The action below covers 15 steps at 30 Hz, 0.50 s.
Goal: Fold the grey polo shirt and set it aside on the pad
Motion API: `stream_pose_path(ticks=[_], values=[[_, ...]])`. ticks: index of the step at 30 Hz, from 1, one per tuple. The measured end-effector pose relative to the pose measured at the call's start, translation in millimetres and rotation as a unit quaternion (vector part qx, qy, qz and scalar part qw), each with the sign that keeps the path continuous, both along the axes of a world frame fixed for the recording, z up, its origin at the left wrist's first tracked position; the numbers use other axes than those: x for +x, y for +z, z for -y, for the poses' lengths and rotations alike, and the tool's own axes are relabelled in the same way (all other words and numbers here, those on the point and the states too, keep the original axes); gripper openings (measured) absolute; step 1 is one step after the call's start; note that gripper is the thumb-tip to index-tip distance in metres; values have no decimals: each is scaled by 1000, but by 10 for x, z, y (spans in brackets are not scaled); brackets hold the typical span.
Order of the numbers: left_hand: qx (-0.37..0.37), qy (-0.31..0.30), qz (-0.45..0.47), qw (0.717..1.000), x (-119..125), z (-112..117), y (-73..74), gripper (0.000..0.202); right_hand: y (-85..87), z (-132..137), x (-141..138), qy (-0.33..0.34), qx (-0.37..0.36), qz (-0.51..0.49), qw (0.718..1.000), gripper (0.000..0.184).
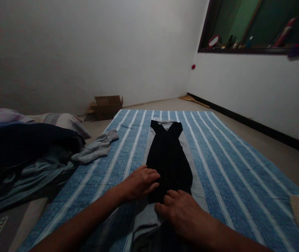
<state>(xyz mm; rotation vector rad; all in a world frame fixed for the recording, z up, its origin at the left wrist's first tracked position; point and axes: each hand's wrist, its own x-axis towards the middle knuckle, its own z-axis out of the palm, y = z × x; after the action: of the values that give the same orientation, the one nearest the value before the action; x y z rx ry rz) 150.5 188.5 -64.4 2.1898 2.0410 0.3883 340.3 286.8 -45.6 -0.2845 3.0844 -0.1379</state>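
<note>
Grip half-curled, left hand [144,180] and right hand [182,211] rest on the dark shirt [169,154], probably steadying it; I cannot tell whether cloth is pinched. It lies midway across the striped sheet [225,161].

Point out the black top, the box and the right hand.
Black top [171,164], head view: middle of the cloth.
Box [108,111], head view: its near side.
Right hand [182,212], head view: back of the hand.

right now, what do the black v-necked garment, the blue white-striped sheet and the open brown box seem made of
Black v-necked garment: matte fabric, soft and flat-lying; knit or woven is unclear. Blue white-striped sheet: matte cloth, likely woven, judging by its flecked texture. Open brown box: probably dull cardboard, given its stiff, straight edges.
</note>
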Motion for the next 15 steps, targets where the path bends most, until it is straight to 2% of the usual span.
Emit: stream_pose_path(ticks=[3, 5, 11, 15], values=[[13, -20, 69, 997, -80, -234, 145, 26, 99, -64, -39, 12, -16, 27, 999, 21], [14, -41, 120, 992, -111, -423, 172, 29, 201, -104, -62, 18, -19, 49, 998, 21], [-44, -82, 243, 965, -209, -935, 69, 31, 585, -260, -153, 29, -20, 92, 995, 20], [-133, -92, 308, 937, -317, -1104, 10, 33, 693, -398, -228, 64, -54, 81, 993, 15]])
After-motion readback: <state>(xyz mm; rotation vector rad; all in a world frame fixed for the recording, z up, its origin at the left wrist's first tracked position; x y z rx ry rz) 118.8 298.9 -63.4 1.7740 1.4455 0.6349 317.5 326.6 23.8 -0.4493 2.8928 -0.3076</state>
